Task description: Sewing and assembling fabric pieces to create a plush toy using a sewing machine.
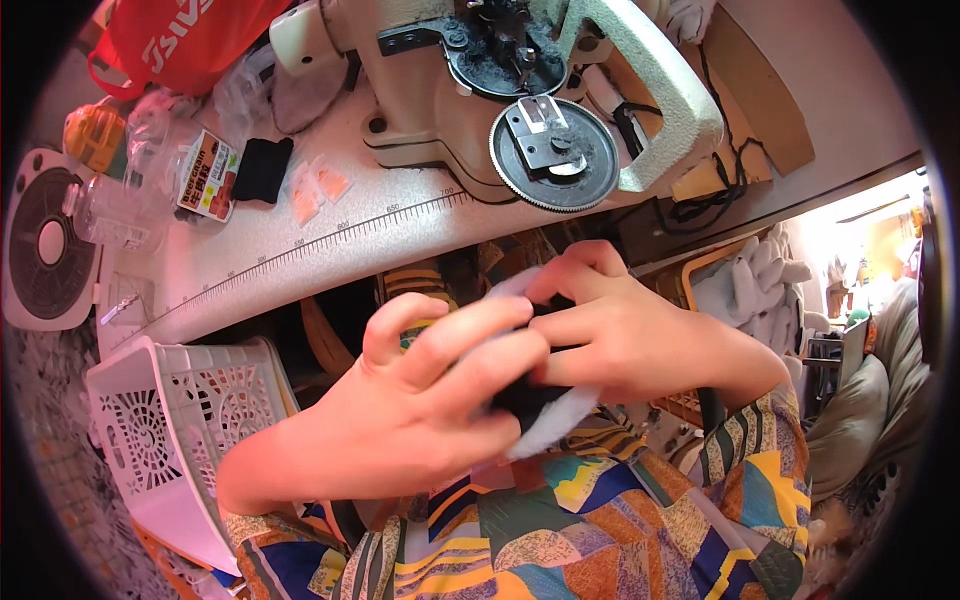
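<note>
Fingers (490,365) of both hands are bent and gripping a black fabric piece with pale fuzzy edging (553,425), which lies directly between them. Its visible long axis runs roughly from the table side toward the body; neither side is nearer — left hand (420,410) and right hand (640,340) both touch it, hiding much of its middle. The piece is held before the patterned shirt (540,525), apart from the table (250,240). Beyond stands a sewing machine (430,130) with a toothed disc (515,180); a white openwork basket (185,360) sits at left.
</note>
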